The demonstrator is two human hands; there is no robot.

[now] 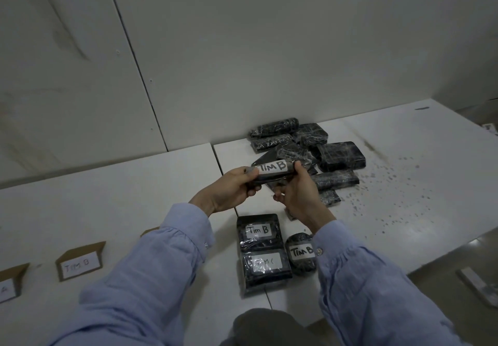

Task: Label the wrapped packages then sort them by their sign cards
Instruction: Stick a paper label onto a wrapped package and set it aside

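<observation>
Wrapped package (273, 171), white label "Tim B": held above the white table (404, 184), left hand (229, 189) and right hand (297, 195) each clasping one end. Unlabelled packages (310, 151) piled behind; "Tim B" sign card (80, 261) well left.

Open table (134, 197) from 8 to 10 o'clock of the hands, sign cards (80, 263) only at the near edge. Unlabelled package heap (310, 151) blocks 12 to 2. Labelled packages (262, 251) block 6. Bare speckled surface at 3.
</observation>
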